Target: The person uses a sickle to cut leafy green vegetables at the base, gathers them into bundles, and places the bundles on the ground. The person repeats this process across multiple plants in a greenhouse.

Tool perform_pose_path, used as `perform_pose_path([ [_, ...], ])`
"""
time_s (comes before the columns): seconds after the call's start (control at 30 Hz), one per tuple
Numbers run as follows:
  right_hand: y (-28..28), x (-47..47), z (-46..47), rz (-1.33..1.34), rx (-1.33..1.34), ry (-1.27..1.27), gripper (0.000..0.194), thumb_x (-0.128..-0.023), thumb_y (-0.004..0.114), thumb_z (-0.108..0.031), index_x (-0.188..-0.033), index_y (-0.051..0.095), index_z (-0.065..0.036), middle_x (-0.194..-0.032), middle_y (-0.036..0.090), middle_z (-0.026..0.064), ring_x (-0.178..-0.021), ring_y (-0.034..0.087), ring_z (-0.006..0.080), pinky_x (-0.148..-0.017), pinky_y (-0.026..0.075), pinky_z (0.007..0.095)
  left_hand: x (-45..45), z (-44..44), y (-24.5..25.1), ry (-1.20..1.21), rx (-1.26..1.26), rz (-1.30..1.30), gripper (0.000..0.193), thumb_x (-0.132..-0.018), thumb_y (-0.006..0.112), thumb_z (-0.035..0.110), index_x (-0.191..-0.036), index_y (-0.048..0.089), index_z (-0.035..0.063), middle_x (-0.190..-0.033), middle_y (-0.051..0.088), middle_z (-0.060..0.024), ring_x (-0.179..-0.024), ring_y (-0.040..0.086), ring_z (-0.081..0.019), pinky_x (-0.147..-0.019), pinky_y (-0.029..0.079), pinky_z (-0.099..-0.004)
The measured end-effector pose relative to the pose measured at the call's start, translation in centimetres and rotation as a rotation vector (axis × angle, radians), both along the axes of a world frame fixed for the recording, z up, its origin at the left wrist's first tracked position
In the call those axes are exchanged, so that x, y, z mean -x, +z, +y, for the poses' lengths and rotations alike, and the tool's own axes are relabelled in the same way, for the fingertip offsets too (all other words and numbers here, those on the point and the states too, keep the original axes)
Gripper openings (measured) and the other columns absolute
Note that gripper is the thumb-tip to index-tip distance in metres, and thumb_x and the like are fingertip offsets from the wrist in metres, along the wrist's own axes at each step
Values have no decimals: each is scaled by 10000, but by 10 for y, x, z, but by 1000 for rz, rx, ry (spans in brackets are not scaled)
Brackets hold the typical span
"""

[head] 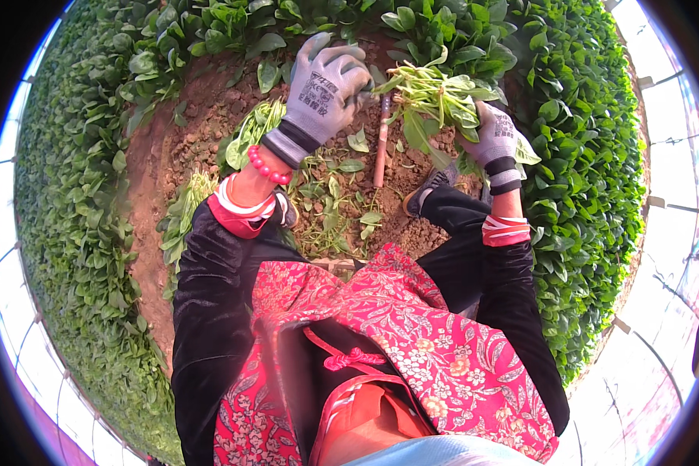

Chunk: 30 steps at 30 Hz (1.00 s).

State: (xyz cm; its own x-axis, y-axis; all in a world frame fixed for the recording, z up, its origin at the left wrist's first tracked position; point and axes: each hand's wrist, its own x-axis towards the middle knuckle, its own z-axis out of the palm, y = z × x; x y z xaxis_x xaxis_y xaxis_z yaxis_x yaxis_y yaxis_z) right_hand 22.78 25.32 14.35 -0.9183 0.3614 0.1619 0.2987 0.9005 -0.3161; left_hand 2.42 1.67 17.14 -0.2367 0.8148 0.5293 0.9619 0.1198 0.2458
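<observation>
My right hand (493, 137), in a grey and lilac work glove, grips a bunch of leafy greens (437, 96) that look like spinach, stems towards my left hand. My left hand (328, 87), in a matching glove with a red bead bracelet at the wrist, is raised beside the stem ends with its fingers curled; whether it pinches a stem is hidden. Between the hands, a tool with a reddish rod-like handle (380, 145) stands or lies at the soil; its upper end is partly hidden. Cut bunches of greens lie on the left, one (256, 125) beneath my left wrist, another (195, 192) nearer me.
Dense rows of growing leafy plants (81, 204) curve along the left, far side and right (582, 204). Loose leaves and stems (329, 215) litter the brown soil (157, 233) between my feet. My right shoe (434, 186) is near the handle's lower end. Pale sheeting with thin hoops lies beyond the plants.
</observation>
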Motion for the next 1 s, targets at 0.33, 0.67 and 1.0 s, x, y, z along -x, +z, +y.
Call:
perform_pose_path([
  [0.33, 9, -6, 5, 46, 174, -121, 437, -652, 776, -299, -1026, 630, -126, -915, 678, 132, -876, 646, 331, -763, 515, 413, -26, 17, -15, 37, 19, -337, 579, -741, 679, 616, -1066, 661, 138, -750, 636, -23, -788, 595, -247, -878, 390, -406],
  [0.67, 9, 7, -14, 75, 60, -41, 387, -660, 737, -301, -985, 617, -127, -879, 659, 119, -837, 634, 340, -719, 504, 426, -37, 31, -19, 190, -60, -137, 419, -756, 702, 541, -860, 668, 136, -640, 607, -26, -674, 609, -205, -927, 389, -391],
  [1.0, 3, 3, -11, 74, 74, -31, 381, -668, 737, -304, -987, 621, -130, -874, 658, 122, -838, 633, 340, -721, 502, 427, -14, 24, -24, -2, -35, -112, 150, -819, 673, 286, -792, 631, 144, -681, 635, 15, -723, 633, -188, -877, 427, -353],
])
